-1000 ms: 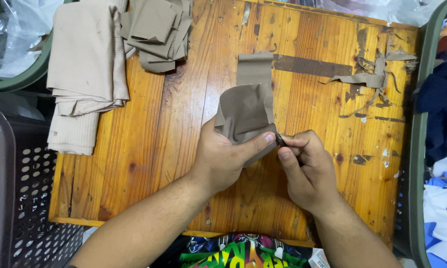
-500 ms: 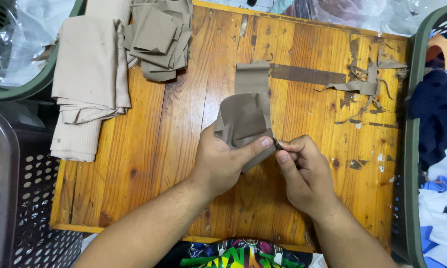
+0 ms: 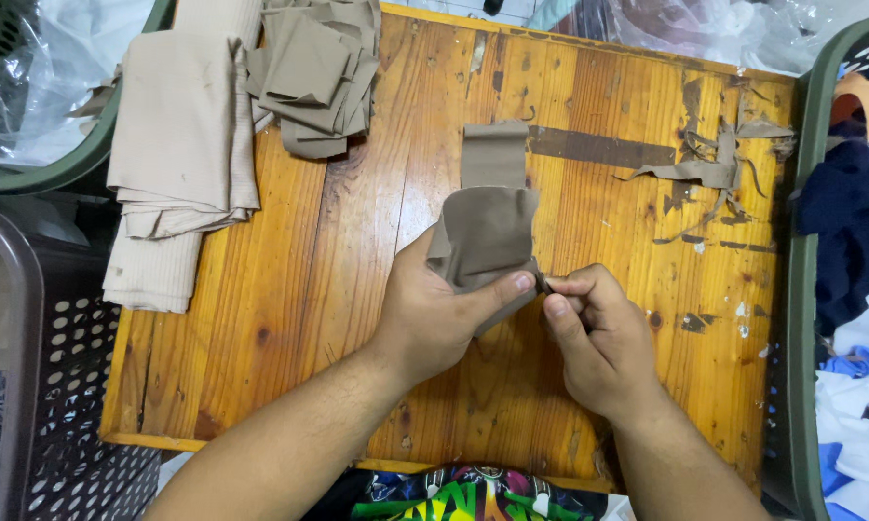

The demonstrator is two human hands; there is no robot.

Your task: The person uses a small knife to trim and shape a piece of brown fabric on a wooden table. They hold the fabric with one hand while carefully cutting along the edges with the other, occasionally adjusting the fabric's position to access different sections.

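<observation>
Taupe stretch-fabric piece (image 3: 488,236): held above the middle of the scuffed orange wooden tabletop (image 3: 357,251). Left hand (image 3: 434,314): thumb and fingers closed on its lower edge. Right hand (image 3: 598,342): fingertips pinched at the fabric's right corner, possibly on a small tool, too hidden to tell. Folded beige ribbed cloths (image 3: 179,154): far left.

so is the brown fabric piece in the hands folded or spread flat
Folded: the brown fabric piece is doubled and creased, pinched by the left hand and right hand above the wooden board.
</observation>
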